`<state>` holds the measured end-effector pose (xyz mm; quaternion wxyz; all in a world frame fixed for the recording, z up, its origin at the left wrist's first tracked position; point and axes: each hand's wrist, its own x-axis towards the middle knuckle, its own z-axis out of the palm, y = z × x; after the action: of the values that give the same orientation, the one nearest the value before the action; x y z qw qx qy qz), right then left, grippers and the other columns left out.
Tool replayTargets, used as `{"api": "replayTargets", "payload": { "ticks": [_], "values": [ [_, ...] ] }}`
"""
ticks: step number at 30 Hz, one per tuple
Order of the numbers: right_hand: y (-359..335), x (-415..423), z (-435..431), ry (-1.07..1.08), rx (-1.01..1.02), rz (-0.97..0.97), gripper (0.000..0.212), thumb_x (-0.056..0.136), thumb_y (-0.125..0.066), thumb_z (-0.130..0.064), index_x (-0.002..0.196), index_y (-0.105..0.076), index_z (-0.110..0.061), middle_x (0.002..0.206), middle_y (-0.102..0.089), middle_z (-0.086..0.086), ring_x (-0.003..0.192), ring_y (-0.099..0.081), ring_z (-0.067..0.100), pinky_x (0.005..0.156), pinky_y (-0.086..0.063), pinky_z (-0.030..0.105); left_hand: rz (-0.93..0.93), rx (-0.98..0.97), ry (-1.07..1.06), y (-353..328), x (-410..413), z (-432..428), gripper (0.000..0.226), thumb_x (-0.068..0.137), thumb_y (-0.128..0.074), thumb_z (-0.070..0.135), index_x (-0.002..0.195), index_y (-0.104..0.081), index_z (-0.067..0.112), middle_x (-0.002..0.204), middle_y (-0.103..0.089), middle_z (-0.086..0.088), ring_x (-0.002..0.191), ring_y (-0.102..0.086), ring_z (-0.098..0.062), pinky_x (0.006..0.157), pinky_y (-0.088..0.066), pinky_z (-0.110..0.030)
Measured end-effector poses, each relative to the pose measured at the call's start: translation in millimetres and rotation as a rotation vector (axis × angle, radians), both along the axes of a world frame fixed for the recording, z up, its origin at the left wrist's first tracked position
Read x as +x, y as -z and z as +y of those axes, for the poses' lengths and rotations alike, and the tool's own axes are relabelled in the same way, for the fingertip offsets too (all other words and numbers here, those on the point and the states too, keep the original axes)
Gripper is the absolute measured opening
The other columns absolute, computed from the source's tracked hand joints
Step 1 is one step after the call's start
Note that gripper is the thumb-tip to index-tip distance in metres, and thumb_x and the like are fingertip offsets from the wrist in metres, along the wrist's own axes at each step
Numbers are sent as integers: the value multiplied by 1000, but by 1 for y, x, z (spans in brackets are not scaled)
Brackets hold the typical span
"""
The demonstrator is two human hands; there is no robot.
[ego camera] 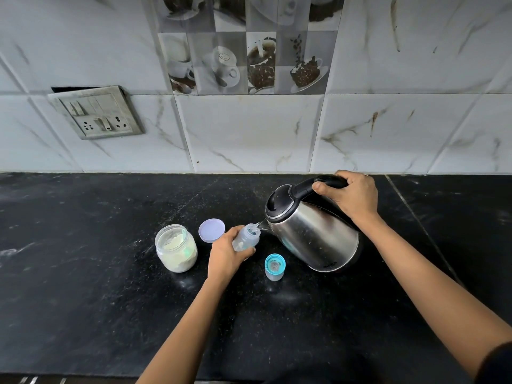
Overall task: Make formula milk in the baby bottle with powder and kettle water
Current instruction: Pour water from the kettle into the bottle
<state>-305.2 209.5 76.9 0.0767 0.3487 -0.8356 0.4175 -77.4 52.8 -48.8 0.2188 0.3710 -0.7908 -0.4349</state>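
Two bare forearms reach in from the bottom edge over the black stone counter (pixel 83 286). The left hand (pixel 225 259) wraps fingers and thumb round the baby bottle (pixel 246 239), holding it tilted toward the kettle (pixel 313 236) with its open mouth just under the spout. Whether the bottle's base touches the counter I cannot tell, since the hand hides it. The right hand (pixel 350 195) curls its fingers over the kettle's black handle, thumb pressed along the near side. The steel body leans left, and what looks like a thin stream runs into the bottle. The teat cap (pixel 274 266) stands upright just in front of the kettle. The open powder jar (pixel 176 248) sits left of the left hand, its lid (pixel 211 230) lying beside it.

The main risk, as I judge it, is the narrow neck against a wide spout: slightly more tilt would likely send water over the rim onto the left fingers, a scald if it is hot. A flinch could then drop the bottle. Pouring too long would overfill it, and any splash into the uncovered jar would clump the powder
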Motion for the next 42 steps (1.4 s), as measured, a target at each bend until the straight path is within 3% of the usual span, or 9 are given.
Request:
{"api": "replayTargets", "payload": {
  "ticks": [24,29,37,42],
  "values": [
    [-5,9,-1,11,24,11,72,52,-54,-84,60,-60,-13,48,-53,-4,54,-53,16,55,-39,31,0,32,-1,-1,3,1,51,65,-82,20,111,-60,29,99,-65,14,92,-60,-5,82,-47,-24],
    [-4,8,0,16,26,18,73,51,-54,-84,63,-63,-13,52,-58,-1,58,-58,18,58,-44,33,3,28,7,0,1,0,52,65,-82,22,111,-60,30,100,-66,13,93,-61,-5,83,-48,-25],
    [-4,8,0,7,16,0,64,53,-56,-82,53,-50,-18,45,-47,-7,49,-46,9,52,-33,29,12,27,21,2,-2,0,51,65,-83,23,111,-60,29,100,-67,12,92,-61,-4,81,-48,-22],
    [-2,4,-1,16,17,14,76,52,-53,-85,62,-61,-10,50,-57,2,55,-56,20,56,-43,35,5,24,17,4,-3,0,52,64,-83,25,111,-60,29,100,-67,12,92,-61,-5,81,-49,-24]
  ]
}}
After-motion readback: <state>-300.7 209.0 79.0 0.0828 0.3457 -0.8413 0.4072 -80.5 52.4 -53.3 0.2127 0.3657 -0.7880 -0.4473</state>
